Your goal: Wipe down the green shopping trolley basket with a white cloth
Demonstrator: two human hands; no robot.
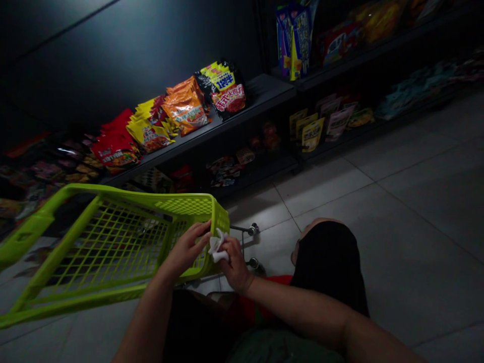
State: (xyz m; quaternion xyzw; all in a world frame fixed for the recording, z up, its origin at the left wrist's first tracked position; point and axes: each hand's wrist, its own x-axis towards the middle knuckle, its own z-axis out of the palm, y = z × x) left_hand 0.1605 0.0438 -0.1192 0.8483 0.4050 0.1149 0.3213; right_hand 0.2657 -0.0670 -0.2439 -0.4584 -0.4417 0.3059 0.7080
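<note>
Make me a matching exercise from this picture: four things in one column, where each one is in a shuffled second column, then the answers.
Things:
1. White cloth
2. Left hand
3. Orange snack bag
4. Blue and yellow package

Places:
A. Higher shelf in the next bay
B. Lying on the black shelf
C. In the right hand
D. On the lime-green shopping cart basket

Pairs: 1-C, 2-D, 3-B, 4-A.
</note>
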